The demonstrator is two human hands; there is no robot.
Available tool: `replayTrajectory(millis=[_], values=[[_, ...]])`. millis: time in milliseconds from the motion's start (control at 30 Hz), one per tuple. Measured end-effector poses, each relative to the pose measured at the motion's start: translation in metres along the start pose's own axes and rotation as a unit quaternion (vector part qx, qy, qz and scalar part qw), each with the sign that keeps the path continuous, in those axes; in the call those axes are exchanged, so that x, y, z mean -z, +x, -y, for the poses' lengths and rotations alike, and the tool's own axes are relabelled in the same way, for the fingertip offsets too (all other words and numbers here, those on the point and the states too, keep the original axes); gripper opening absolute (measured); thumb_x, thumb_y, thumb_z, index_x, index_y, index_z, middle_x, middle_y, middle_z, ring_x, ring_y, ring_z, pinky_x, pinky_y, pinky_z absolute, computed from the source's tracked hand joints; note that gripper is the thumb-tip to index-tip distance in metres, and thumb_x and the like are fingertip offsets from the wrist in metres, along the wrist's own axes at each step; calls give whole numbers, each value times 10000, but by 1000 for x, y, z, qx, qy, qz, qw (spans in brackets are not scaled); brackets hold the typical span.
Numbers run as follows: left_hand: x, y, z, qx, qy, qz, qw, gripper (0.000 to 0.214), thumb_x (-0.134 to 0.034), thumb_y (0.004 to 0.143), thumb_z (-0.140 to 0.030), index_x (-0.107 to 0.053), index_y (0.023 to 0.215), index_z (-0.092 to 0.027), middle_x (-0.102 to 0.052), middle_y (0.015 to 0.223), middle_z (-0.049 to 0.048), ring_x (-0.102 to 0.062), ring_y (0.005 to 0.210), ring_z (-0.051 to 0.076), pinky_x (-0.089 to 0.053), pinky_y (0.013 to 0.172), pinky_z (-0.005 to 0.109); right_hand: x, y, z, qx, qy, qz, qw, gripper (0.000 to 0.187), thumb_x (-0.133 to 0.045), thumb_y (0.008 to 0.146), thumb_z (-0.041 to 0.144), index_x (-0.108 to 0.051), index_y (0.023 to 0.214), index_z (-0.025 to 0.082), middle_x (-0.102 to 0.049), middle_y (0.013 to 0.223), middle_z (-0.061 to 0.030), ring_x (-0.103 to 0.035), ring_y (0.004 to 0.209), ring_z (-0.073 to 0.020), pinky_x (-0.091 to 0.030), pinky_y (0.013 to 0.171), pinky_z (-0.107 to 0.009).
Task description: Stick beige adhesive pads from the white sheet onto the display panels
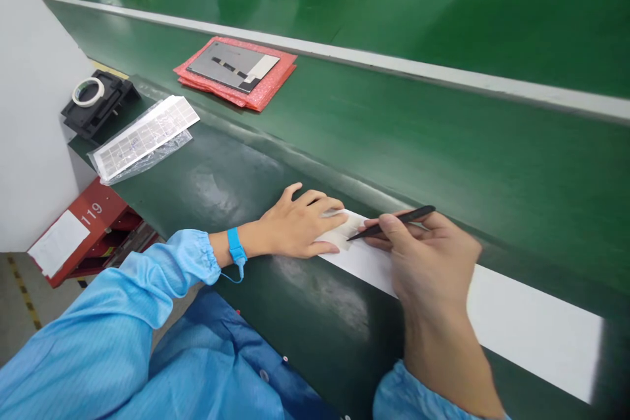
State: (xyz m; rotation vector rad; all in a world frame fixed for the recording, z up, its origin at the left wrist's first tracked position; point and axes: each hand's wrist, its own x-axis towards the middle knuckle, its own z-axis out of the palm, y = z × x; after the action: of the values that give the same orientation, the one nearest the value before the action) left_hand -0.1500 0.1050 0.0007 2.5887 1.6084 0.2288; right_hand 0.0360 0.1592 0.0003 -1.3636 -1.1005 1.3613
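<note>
A long white sheet (531,321) lies across the green work surface, with pale grey square stickers (339,231) at its left end. My left hand (302,220) rests flat over that end, its fingers spread on the sheet. Black tweezers (408,216) are gripped in my right hand (433,256), and their tip touches or hovers just over the stickers; I cannot tell which. Part of the sheet is hidden beneath my right hand and wrist. A blue wrist strap (237,248) circles my left wrist.
Farther back, a flat grey panel (221,65) lies on red bubble bags (268,92). To the left are sticker sheets (147,134) on clear plastic and a tape roll (88,92) on a black fixture (105,108). A red box (93,216) marked 119 stands below the table edge.
</note>
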Motion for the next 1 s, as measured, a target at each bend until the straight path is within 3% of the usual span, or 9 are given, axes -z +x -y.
replayTrajectory(millis=[333, 533, 667, 833, 933, 1000], values=[[1, 0, 2, -3, -5, 7, 1000, 499, -584, 994, -519, -574, 1404, -235, -524, 1503, 73, -446, 1358, 296, -307, 1168, 621, 1, -4, -2, 40, 32, 20, 998, 465, -886, 657, 453, -628, 843, 113, -648, 809, -147, -662, 677, -229, -555, 525, -221], [0, -1, 7, -7, -14, 21, 1000, 554, -620, 974, -523, -566, 1433, -217, -515, 1515, 103, -451, 1370, 309, -299, 1180, 633, 10, -2, 0, 40, 70, 1, 997, 523, -929, 618, 474, -614, 832, 115, -638, 774, -129, -652, 644, -220, -553, 525, -224], [1, -5, 15, 4, -50, 16, 999, 535, -637, 975, -494, -574, 1425, -213, -530, 1514, 113, -436, 1411, 296, -256, 1216, 614, 36, 7, -3, 23, 119, -44, 992, 630, -972, 534, 505, -589, 866, 131, -639, 777, -93, -650, 645, -207, -552, 525, -226], [-2, -11, 33, 19, -59, -47, 997, 399, -665, 961, -372, -641, 1338, -243, -612, 1423, 96, -508, 1362, 280, -299, 1190, 578, 91, 20, -7, -5, 160, -115, 980, 730, -997, 441, 507, -556, 886, 133, -636, 773, -72, -650, 651, -194, -544, 533, -212], [-3, -14, 38, 27, -59, -88, 994, 303, -538, 996, -197, -680, 1260, -237, -643, 1399, 82, -530, 1365, 268, -280, 1192, 587, 122, 22, -12, -2, 176, -150, 973, 740, -997, 431, 494, -545, 897, 139, -640, 786, -67, -659, 671, -197, -539, 532, -204], [-1, -16, 32, 16, -56, -105, 993, 320, -449, 1026, -167, -686, 1237, -211, -677, 1361, 82, -563, 1338, 247, -238, 1223, 583, 137, 22, -14, -4, 188, -165, 968, 739, -998, 426, 479, -545, 904, 142, -645, 800, -67, -663, 682, -197, -537, 530, -199]])
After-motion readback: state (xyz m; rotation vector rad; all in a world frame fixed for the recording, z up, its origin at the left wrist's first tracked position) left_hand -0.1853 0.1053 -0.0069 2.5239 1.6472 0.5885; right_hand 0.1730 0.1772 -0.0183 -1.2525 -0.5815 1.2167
